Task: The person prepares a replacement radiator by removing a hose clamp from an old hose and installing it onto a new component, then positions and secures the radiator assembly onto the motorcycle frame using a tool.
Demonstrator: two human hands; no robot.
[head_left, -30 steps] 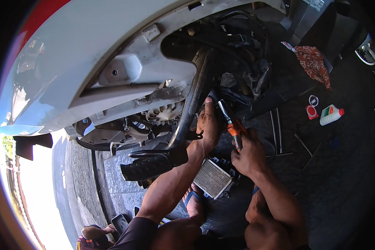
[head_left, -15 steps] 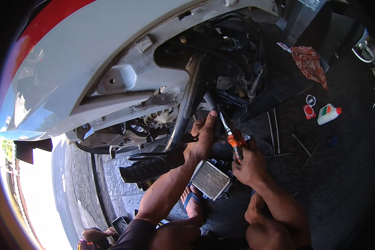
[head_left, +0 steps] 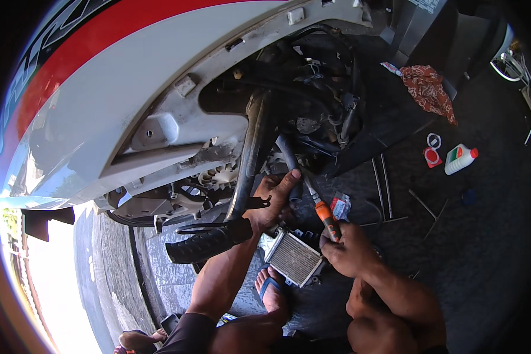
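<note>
Left hand and right hand have drawn nearer, baring more of one grey hose, centre. Near lies one radiator; beyond, the right hand closes round one orange-handled tool, the left, curled, pinches the hose. Far right: one white bottle, then one red cloth.

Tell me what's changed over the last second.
The left hand has come down toward the person, keeping its grip on the grey hose, which now shows more of its length. The right hand has moved the same way with the orange-handled tool. A packet beyond the tool now shows more clearly. Nothing was visibly let go; the radiator stays on the floor.
</note>
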